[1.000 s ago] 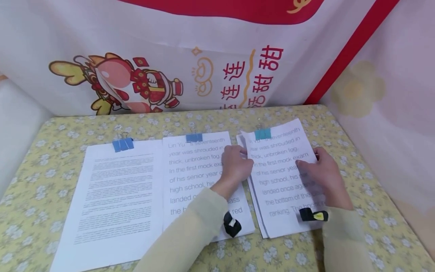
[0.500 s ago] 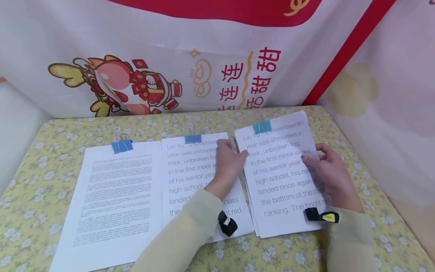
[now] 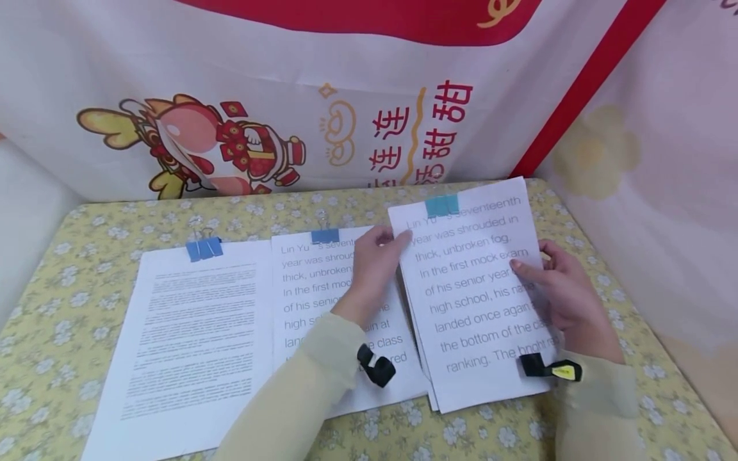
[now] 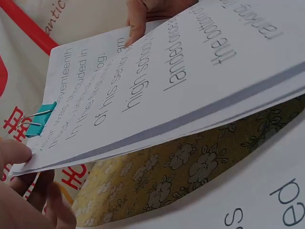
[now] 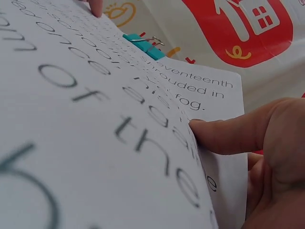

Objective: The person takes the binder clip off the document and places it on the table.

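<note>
Both hands hold a stack of printed paper (image 3: 473,282) with a teal binder clip (image 3: 442,206) at its top edge. My left hand (image 3: 375,266) pinches the stack near its upper left corner, thumb on top and fingers beneath. On the opposite edge my right hand (image 3: 567,291) grips with the thumb laid on the print and the fingers behind. The stack's top end is lifted and tilted. In the left wrist view the sheets (image 4: 157,95) part slightly along the near side, and the table shows below. The page (image 5: 114,109) bows in the right wrist view.
To the left lie a large-print stack (image 3: 294,275) with a blue binder clip (image 3: 325,236), partly under the left arm, and a small-print stack (image 3: 196,346) with blue clips (image 3: 204,248). A flowered cloth (image 3: 52,307) covers the table. A printed curtain (image 3: 323,51) hangs behind.
The teal-clipped stack's top has risen and its loose sheets have come closer together. My left hand has slid up its left edge towards the corner; the right hand has shifted slightly right.
</note>
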The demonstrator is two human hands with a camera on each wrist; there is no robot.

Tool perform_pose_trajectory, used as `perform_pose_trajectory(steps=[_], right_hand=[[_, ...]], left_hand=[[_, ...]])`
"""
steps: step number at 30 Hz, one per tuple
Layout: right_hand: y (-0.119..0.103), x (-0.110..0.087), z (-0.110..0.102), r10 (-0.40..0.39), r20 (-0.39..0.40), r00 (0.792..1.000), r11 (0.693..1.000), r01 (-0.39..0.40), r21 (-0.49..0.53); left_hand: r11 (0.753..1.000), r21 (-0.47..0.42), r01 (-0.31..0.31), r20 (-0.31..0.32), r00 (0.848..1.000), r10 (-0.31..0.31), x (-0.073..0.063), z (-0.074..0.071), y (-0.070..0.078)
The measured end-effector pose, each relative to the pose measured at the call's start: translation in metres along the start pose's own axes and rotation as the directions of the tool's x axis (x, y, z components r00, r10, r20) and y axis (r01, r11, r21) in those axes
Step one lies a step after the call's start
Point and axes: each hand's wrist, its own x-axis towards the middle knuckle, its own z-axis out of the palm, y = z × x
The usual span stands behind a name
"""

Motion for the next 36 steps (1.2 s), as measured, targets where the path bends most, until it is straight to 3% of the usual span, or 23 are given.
perform_pose_trajectory(steps=[5, 6, 8, 12, 15, 21, 25, 28, 36], right_hand=[[-0.001, -0.002, 0.011, -0.005, 0.093, 0.996, 0.997, -0.003, 0.084], [-0.001, -0.003, 0.015, -0.008, 0.127, 0.992, 0.996, -0.004, 0.093], [0.000, -0.001, 0.025, -0.020, 0.191, 0.981, 0.996, 0.002, 0.094], [0.001, 0.002, 0.043, -0.048, 0.311, 0.949, 0.998, 0.033, 0.052], [0.001, 0.002, 0.054, -0.060, 0.371, 0.927, 0.998, 0.061, 0.008], [0.003, -0.002, 0.070, -0.115, 0.449, 0.886, 0.981, 0.171, -0.088], [0.008, -0.002, 0.086, -0.145, 0.450, 0.881, 0.960, 0.236, -0.153], [0.011, -0.001, 0.100, -0.144, 0.443, 0.885, 0.956, 0.240, -0.168], [0.019, 0.000, 0.127, -0.123, 0.462, 0.878, 0.950, 0.239, -0.201]], left_hand=[[0.978, -0.207, 0.013, 0.092, 0.996, 0.007, 0.003, -0.008, 0.006], [0.976, -0.216, 0.016, 0.104, 0.995, 0.007, 0.003, -0.011, 0.008], [0.981, -0.195, 0.018, 0.107, 0.994, 0.003, 0.004, -0.020, 0.011], [0.999, -0.025, 0.023, 0.053, 0.998, -0.022, 0.004, -0.044, 0.016], [0.999, 0.045, 0.028, 0.023, 0.999, -0.029, 0.002, -0.061, 0.015], [0.997, 0.068, 0.046, 0.011, 0.999, -0.047, -0.009, -0.095, 0.005], [0.995, 0.081, 0.062, -0.002, 0.998, -0.062, -0.019, -0.123, -0.005], [0.993, 0.092, 0.072, -0.020, 0.997, -0.071, -0.025, -0.141, -0.012], [0.989, 0.116, 0.086, -0.107, 0.992, -0.074, -0.035, -0.171, -0.032]])
